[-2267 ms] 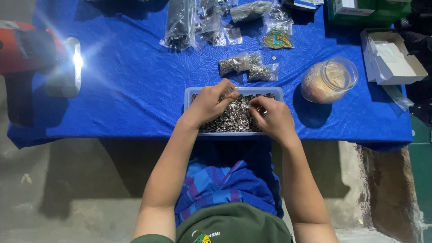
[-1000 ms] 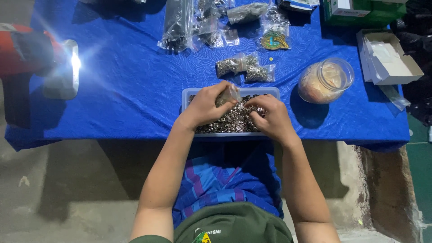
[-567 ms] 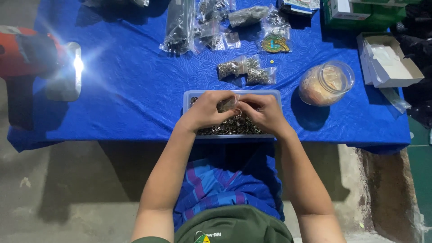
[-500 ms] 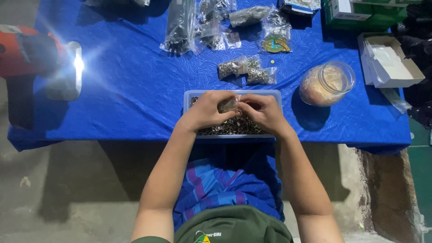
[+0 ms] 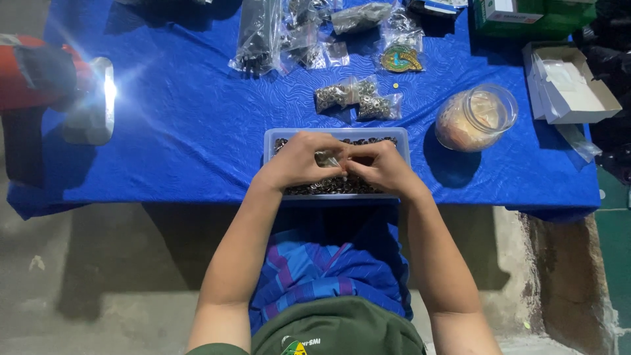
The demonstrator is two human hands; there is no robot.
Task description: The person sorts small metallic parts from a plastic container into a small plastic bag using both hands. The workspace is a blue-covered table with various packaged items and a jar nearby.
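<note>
— Blue cloth (image 5: 184, 131) across the table, clear tray (image 5: 271, 139) at the near edge, heaped with small dark metal bits (image 5: 328, 187). Too small to tell rings from washers.

— Left hand (image 5: 299, 161) and right hand (image 5: 384, 167) both over the tray, fingertips meeting in the middle. Pinched between them: a small clear bag (image 5: 328, 158), mostly hidden by the fingers. Fingers curled in close, thumbs tucked under. Hard to say whether anything else in the grip.

— Beyond the tray, two little clear bags of metal rings (image 5: 355, 98), lying side by side, touching. Farther back, a cluster of clear packets (image 5: 289, 39), contents dark and blurred, tops cut off by the upper edge.

— Round yellow-green badge in its own packet (image 5: 401, 59), just right of that cluster. Tiny yellow dot on the cloth below it, can't make out what.

— Right of the tray, clear jar (image 5: 476, 118) on its side, something pale inside, unclear. Past that, open cardboard box (image 5: 568, 82) with white lining, at the table's right edge. Green box (image 5: 532, 16) top right, cropped.

— Far left: glaring lamp (image 5: 98, 98), washed out, red and black shape behind it cut by the frame.
</note>
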